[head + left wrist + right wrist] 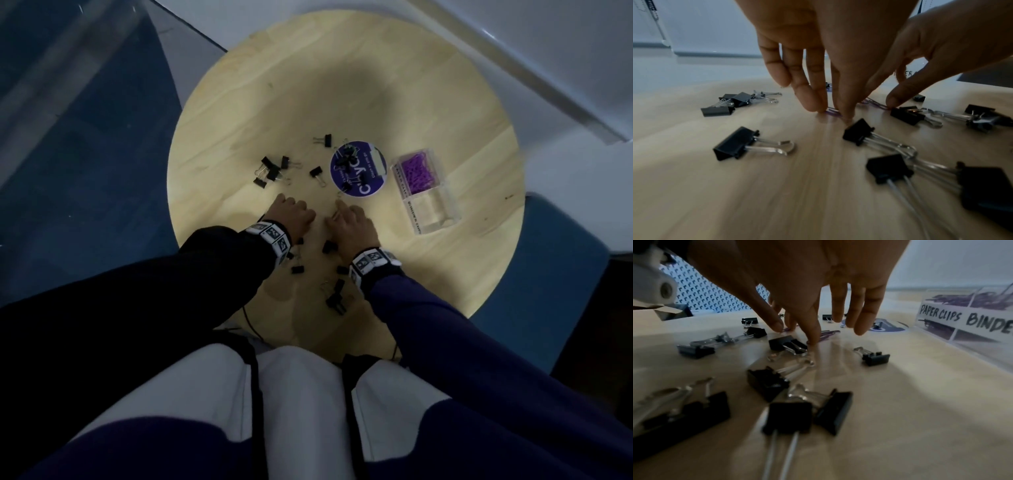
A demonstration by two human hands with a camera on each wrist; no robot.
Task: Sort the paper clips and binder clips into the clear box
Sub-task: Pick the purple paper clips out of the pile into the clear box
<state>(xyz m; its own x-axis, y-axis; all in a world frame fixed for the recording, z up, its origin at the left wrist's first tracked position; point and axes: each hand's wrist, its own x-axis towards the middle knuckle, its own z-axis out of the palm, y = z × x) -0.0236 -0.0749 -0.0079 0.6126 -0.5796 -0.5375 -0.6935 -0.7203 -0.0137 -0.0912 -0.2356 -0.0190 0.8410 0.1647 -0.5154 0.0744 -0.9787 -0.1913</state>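
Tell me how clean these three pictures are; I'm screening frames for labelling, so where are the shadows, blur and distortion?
Head view: dim overall, with a soft shadow across the round wooden table and wide-angle bending at the edges. Left wrist view: the table grain streaks with motion blur, and the left hand looms large. Right wrist view: near binder clips are soft and stretched, yet the clear box label reads PAPER CLIPS.

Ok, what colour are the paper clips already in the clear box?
Purple. The paper clips fill the far compartment of the clear box, clearest in the head view.
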